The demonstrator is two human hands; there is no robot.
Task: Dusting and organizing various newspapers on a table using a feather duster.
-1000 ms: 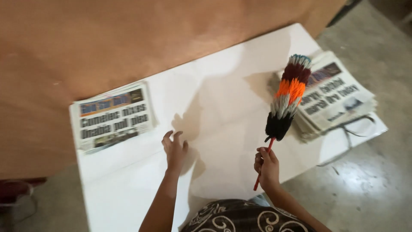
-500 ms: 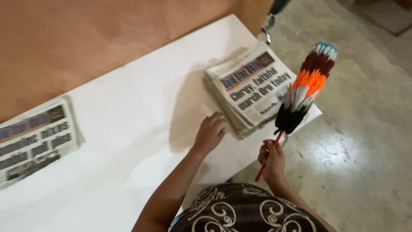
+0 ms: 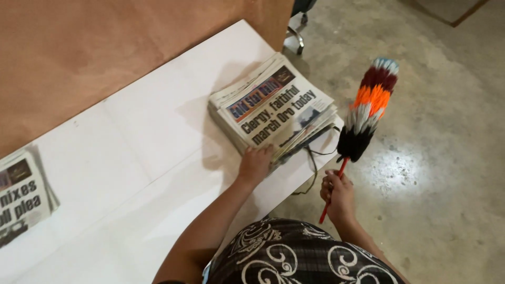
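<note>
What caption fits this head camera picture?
Left hand on a newspaper stack, right hand holding a colourful feather duster.

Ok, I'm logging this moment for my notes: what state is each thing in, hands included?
Left hand: palm down on the near edge of the newspaper stack.
Right hand: closed around the duster's red handle.
Feather duster: held upright, off the table, above the floor.
Newspaper stack: piled flat at the table corner.
Second newspaper: lying flat at the far left.
Black cord: loose, hanging off the table edge.
</note>
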